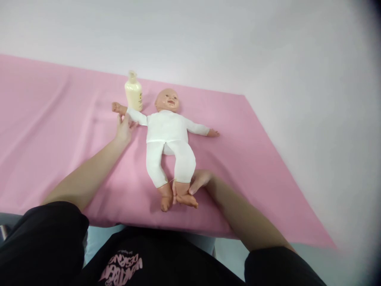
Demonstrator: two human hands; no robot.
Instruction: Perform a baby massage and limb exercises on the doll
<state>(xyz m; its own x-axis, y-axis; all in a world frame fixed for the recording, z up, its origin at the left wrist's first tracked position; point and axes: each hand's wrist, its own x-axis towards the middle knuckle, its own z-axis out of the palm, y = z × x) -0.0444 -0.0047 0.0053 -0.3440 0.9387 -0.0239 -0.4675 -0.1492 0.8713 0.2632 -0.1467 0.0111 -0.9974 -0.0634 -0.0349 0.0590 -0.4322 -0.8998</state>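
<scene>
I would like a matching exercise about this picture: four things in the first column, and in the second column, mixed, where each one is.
Things:
1. left hand
2. right hand
3. bottle
4. doll

Places:
A. standing upright on the pink sheet, beside the doll's head
B. at the doll's foot, near the front edge of the bed
C. lying on its back with both arms spread out
D. at the doll's white sleeve, close below the bottle

Pairs: 1-D, 2-B, 3-A, 4-C
</scene>
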